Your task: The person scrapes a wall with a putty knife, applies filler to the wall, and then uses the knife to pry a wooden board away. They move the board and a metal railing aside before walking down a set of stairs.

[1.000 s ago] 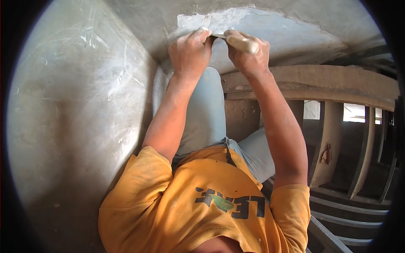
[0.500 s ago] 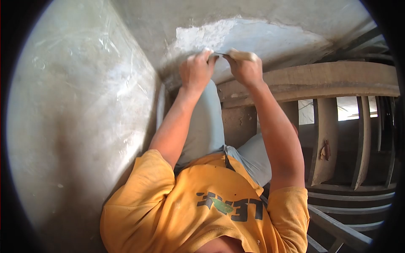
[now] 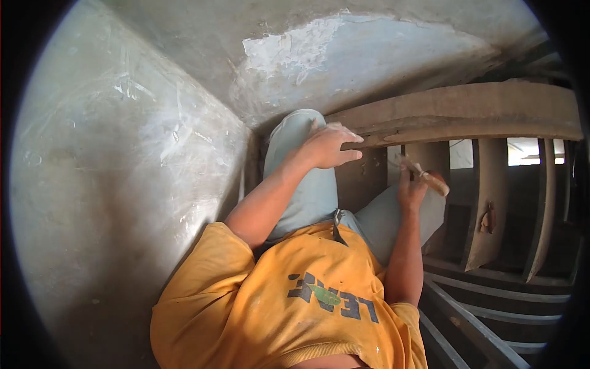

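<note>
My left hand (image 3: 329,144) is open above my left knee, fingers apart and pointing right, with nothing in it. Lower and to the right, my right hand (image 3: 413,189) is closed around a tool with a pale wooden handle (image 3: 435,182), held over my right knee. The tool's far end is blurred. Ahead, the wall has a patch of rough white plaster (image 3: 295,49) beside a smoother bluish area (image 3: 381,55). Neither hand touches the wall.
A grey wall (image 3: 123,141) stands close on my left and meets the front wall in a corner. A curved wooden beam (image 3: 467,114) crosses at the right, above upright slats (image 3: 488,203). Metal bars (image 3: 479,326) lie at the lower right.
Both hands have come down from the wall and moved apart. My left hand has opened over the knee; my right hand has carried the tool down to the right.
</note>
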The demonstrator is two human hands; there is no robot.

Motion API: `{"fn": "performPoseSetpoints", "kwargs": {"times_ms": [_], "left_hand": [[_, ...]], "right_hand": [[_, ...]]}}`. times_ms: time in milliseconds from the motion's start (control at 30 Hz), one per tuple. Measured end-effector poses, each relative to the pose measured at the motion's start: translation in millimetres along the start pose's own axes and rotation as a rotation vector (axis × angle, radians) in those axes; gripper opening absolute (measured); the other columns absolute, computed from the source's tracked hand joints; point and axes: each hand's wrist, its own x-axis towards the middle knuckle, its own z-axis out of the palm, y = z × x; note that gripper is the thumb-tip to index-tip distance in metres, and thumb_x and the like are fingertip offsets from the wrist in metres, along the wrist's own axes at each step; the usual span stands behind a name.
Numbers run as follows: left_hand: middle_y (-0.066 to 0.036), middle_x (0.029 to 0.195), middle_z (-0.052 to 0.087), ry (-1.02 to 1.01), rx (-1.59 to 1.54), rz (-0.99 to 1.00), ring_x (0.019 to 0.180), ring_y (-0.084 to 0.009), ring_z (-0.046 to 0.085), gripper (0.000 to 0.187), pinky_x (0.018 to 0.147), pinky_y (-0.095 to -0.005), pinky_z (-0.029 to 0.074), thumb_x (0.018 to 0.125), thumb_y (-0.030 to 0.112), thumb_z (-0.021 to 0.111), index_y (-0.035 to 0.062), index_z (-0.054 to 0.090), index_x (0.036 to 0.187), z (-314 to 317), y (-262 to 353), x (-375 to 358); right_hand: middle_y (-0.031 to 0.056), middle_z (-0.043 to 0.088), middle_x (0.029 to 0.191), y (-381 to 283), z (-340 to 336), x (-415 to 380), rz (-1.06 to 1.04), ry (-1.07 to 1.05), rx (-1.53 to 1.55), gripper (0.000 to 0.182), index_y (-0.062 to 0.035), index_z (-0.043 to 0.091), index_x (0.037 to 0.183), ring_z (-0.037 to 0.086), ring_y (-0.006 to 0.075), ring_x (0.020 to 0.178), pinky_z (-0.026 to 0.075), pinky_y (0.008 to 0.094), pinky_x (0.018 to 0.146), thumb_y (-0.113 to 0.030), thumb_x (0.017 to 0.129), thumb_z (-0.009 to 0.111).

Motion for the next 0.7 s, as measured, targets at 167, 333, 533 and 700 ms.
{"fn": "performPoseSetpoints", "kwargs": {"times_ms": [167, 333, 533, 700], "left_hand": [[-0.009, 0.149, 0.055, 0.217, 0.434, -0.339, 0.144, -0.0328, 0.042, 0.058, 0.118, -0.0589, 0.027, 0.090, 0.060, 0.064, 0.0242, 0.066, 0.136, -21.6, -60.1, -8.2], [-0.011, 0.147, 0.056, 0.369, 0.290, -0.632, 0.135, -0.0343, 0.052, 0.056, 0.110, -0.0477, 0.043, 0.089, 0.060, 0.065, 0.0190, 0.072, 0.126, -30.3, -36.2, -16.7], [-0.006, 0.150, 0.053, -0.099, 0.000, 0.033, 0.142, -0.0306, 0.044, 0.042, 0.114, -0.0482, 0.038, 0.088, 0.055, 0.069, 0.0241, 0.078, 0.114, -11.2, -16.6, -2.9], [-0.010, 0.147, 0.056, 0.334, 0.408, -0.398, 0.135, -0.0335, 0.051, 0.052, 0.113, -0.0472, 0.039, 0.089, 0.054, 0.068, 0.0209, 0.071, 0.128, -23.6, -27.6, -11.3]], "right_hand": [[0.0029, 0.064, 0.074, 4.4, 7.9, 2.6, 0.397, -0.019, 0.112, 0.021, 0.0025, 0.072, 0.102, 0.060, 0.0120, 0.062, 0.050, 0.0285, 0.062, -0.017, 0.096, 0.070], [0.0112, 0.071, 0.084, 7.3, 12.2, -2.4, 0.286, -0.084, 0.026, 0.025, 0.0041, 0.072, 0.106, 0.068, 0.0188, 0.073, 0.053, 0.0322, 0.070, -0.018, 0.095, 0.072], [0.0241, 0.073, 0.103, 25.5, 17.2, -5.6, 0.227, -0.131, -0.153, 0.028, 0.0038, 0.073, 0.104, 0.072, 0.0363, 0.094, 0.054, 0.0419, 0.085, -0.021, 0.091, 0.076], [0.0195, 0.073, 0.093, 1.4, 4.9, -4.1, 0.167, -0.106, -0.155, 0.023, 0.0017, 0.073, 0.099, 0.069, 0.0335, 0.088, 0.051, 0.0412, 0.082, -0.020, 0.092, 0.071]]}}
